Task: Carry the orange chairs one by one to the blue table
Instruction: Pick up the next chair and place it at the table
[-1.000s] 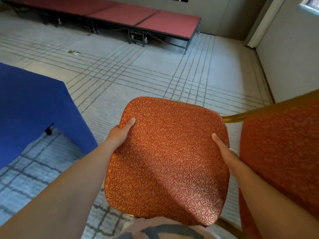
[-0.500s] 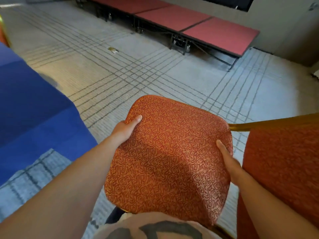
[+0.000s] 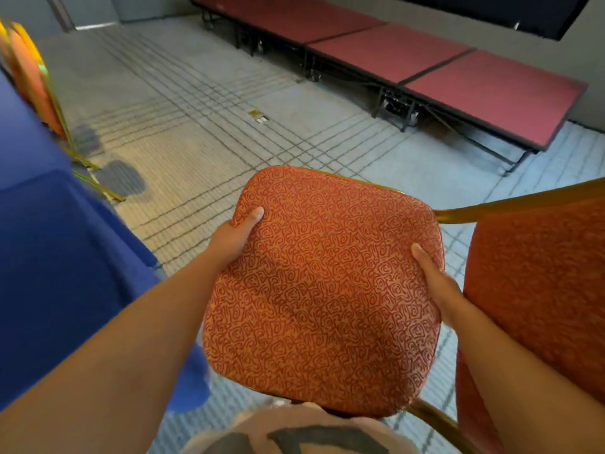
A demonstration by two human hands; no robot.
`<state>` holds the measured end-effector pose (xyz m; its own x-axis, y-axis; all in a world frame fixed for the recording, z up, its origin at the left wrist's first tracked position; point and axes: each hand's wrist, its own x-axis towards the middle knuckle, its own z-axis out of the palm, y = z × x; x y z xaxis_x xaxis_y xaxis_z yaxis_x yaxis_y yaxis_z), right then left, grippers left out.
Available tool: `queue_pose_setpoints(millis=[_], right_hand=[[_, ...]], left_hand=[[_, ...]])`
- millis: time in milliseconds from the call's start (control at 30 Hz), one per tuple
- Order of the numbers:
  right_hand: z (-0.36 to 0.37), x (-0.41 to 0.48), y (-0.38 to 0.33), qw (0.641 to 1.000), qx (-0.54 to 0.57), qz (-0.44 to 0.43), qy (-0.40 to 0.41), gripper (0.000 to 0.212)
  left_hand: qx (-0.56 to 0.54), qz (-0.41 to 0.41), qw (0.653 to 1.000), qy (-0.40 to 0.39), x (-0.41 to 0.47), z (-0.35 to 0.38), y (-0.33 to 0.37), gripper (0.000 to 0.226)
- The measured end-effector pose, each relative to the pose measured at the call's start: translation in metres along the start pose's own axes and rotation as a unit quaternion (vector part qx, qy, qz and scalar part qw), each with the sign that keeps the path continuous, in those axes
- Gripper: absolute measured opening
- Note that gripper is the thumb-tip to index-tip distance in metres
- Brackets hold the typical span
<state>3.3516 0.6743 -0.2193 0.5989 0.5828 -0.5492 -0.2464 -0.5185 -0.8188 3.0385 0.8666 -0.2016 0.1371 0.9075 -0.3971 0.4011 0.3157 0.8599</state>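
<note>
I hold an orange chair (image 3: 324, 290) off the floor in front of me, its patterned seat facing up and its backrest at the right edge. My left hand (image 3: 234, 239) grips the seat's left edge, thumb on top. My right hand (image 3: 435, 283) grips the seat's right edge, thumb on the cushion. The blue table (image 3: 55, 257), draped in blue cloth, stands close on my left. Another orange chair (image 3: 29, 77) stands at the table's far side, top left.
A row of low red stage platforms (image 3: 425, 63) on black frames runs along the back wall. Grey carpet (image 3: 203, 132) with dark grid lines lies open ahead. A small floor outlet plate (image 3: 258, 116) sits in the carpet.
My view has swung left while both hands keep their hold on the seat. The blue table now fills more of the left side, and a second orange chair has come into sight.
</note>
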Motion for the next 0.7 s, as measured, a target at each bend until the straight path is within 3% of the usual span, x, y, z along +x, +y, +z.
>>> queue_pose_setpoints(millis=[100, 233, 300, 367, 467, 700], right_hand=[[0.04, 0.059, -0.043, 0.999, -0.026, 0.001, -0.023, 0.122], [0.095, 0.144, -0.098, 0.996, -0.07, 0.005, -0.051, 0.116], [0.122, 0.189, -0.13, 0.994, -0.091, -0.017, -0.058, 0.125], [0.154, 0.237, -0.172, 0.991, -0.106, -0.03, -0.069, 0.13], [0.204, 0.3, -0.224, 0.984, -0.146, -0.03, -0.096, 0.116], [0.326, 0.404, -0.27, 0.964, -0.213, -0.002, -0.161, 0.119]], left_hand=[[-0.014, -0.001, 1.0, 0.023, 0.061, -0.014, 0.026, 0.077], [-0.052, -0.024, 0.997, 0.041, 0.145, -0.022, 0.038, 0.074], [-0.057, -0.028, 0.996, 0.063, 0.185, -0.024, 0.049, 0.066], [-0.071, -0.027, 0.993, 0.091, 0.229, -0.032, 0.07, 0.065], [-0.088, -0.045, 0.987, 0.128, 0.286, -0.049, 0.09, 0.067], [-0.098, -0.11, 0.97, 0.193, 0.367, -0.107, 0.101, 0.072]])
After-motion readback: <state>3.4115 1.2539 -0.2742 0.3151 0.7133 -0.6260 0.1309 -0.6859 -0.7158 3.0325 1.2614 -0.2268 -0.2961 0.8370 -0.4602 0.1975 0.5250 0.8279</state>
